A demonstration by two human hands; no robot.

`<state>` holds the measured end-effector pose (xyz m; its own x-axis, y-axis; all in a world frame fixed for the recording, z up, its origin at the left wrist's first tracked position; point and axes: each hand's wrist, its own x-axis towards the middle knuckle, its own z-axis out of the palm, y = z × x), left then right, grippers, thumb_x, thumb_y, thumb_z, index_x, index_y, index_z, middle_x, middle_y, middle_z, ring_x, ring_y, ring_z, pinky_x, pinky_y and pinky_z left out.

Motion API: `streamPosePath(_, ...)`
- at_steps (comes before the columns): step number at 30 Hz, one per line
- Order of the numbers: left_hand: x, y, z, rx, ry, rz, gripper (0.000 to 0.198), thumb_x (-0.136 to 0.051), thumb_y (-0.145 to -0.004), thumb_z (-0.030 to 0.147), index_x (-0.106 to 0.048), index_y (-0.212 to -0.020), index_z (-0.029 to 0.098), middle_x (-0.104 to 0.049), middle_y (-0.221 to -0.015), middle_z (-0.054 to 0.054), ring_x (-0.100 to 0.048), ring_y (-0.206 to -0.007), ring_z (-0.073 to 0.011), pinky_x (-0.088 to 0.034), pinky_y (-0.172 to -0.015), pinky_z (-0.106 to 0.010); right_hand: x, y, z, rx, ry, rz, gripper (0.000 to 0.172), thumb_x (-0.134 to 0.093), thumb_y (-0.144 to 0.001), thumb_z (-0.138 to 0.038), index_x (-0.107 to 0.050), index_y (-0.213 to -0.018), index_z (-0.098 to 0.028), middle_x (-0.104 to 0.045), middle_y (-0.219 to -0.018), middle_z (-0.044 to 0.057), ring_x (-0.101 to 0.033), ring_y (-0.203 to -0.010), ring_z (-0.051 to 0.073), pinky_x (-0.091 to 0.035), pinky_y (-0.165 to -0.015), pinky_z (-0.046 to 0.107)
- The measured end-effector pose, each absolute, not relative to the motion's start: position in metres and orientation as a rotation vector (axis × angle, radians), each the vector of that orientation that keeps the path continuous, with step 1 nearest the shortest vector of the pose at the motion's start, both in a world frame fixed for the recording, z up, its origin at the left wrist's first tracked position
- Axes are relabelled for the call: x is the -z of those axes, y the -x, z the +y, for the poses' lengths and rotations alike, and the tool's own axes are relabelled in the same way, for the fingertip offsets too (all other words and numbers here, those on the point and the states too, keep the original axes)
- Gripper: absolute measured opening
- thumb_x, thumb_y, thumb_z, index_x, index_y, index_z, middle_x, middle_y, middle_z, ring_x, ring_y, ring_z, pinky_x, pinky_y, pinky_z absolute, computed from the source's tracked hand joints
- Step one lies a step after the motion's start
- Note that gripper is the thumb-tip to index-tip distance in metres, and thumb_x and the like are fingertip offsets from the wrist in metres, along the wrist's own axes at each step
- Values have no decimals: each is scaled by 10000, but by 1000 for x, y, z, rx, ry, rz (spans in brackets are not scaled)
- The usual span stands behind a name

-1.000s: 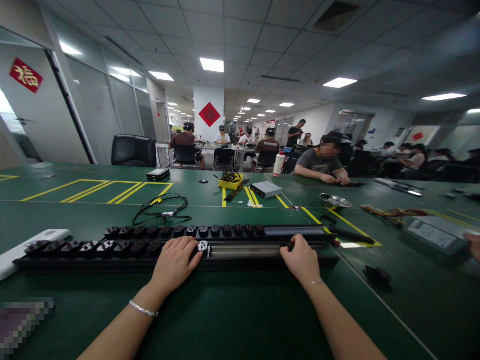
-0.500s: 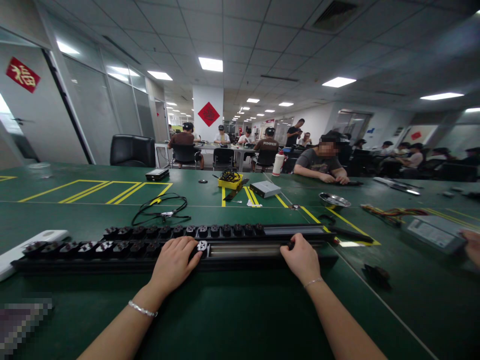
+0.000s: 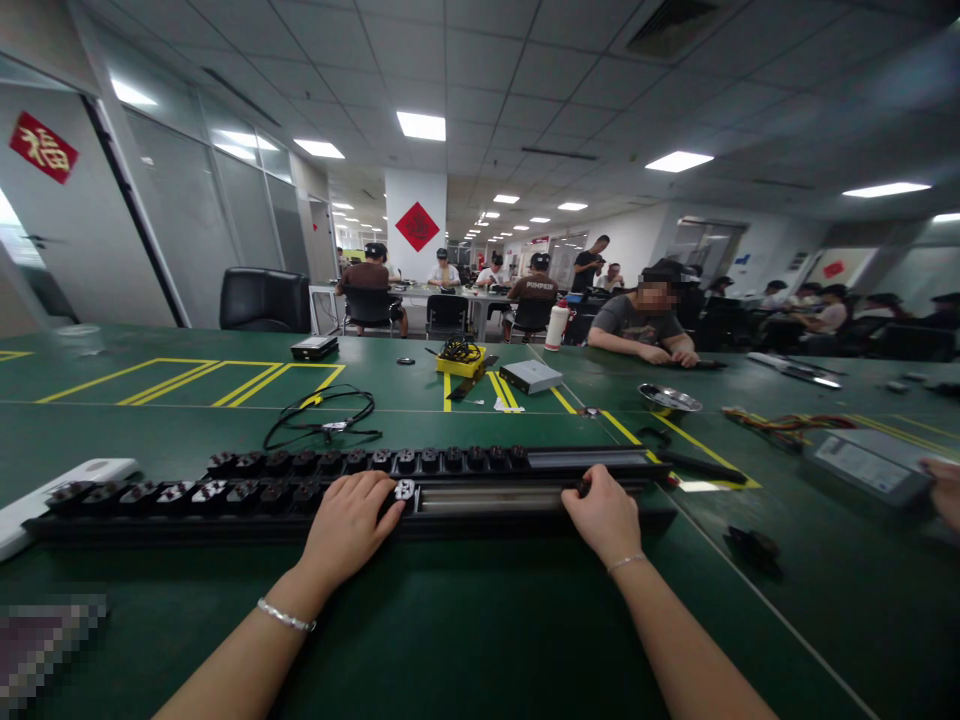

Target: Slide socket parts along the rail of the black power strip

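Note:
A long black rail (image 3: 225, 532) lies across the table in front of me, with several black plug-like blocks (image 3: 142, 497) standing in a row on its left part. My left hand (image 3: 352, 522) is wrapped over the rail, covering some blocks. By its thumb shows a block with a pale top (image 3: 405, 490). To the right, a bare metallic channel (image 3: 487, 501) runs along the rail. My right hand (image 3: 601, 512) is closed at the channel's right end, its fingertips pinching a small black piece (image 3: 583, 489), mostly hidden. Behind lies a second black rail (image 3: 592, 459) with similar blocks.
A white bar (image 3: 105, 470) lies at the left. Beyond the rails are a looped black cable (image 3: 322, 425), a yellow box (image 3: 459, 362), a grey box (image 3: 531, 377) and a metal bowl (image 3: 669, 399). At right, another person's hand (image 3: 943, 490) touches a power supply unit (image 3: 862, 465).

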<state>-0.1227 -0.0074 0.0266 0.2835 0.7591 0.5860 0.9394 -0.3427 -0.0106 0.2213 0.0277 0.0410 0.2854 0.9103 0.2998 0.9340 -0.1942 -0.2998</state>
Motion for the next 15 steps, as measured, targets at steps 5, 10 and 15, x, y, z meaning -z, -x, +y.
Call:
streamPosePath(5, -27, 122, -7, 684, 2205, -1552, 278, -410, -857, 405, -584, -966, 217, -624, -1025, -68, -556, -968, -224, -385, -841, -377, -40, -223, 28, 101, 2152, -1647, 123, -469, -716, -282, -439, -802, -200, -564, -782, 35, -535, -792, 196, -317, -664, 301)
streamPosePath(10, -27, 122, -8, 687, 2204, -1535, 274, -412, -859, 401, -580, -966, 213, -622, -1029, -70, -553, -967, -221, -381, -846, -375, -42, -225, 28, 94, 2147, -1645, 120, -465, -719, -287, -440, -794, -197, -561, -775, 35, -535, -775, 193, -313, -653, 296)
streamPosePath(15, -27, 122, -7, 685, 2206, -1543, 282, -405, -862, 404, -576, -972, 208, -618, -1030, -71, -549, -972, -222, -384, -845, -376, -42, -225, 28, 89, 2138, -1647, 116, -468, -716, -289, -425, -780, -202, -557, -764, 31, -530, -767, 188, -317, -657, 298)
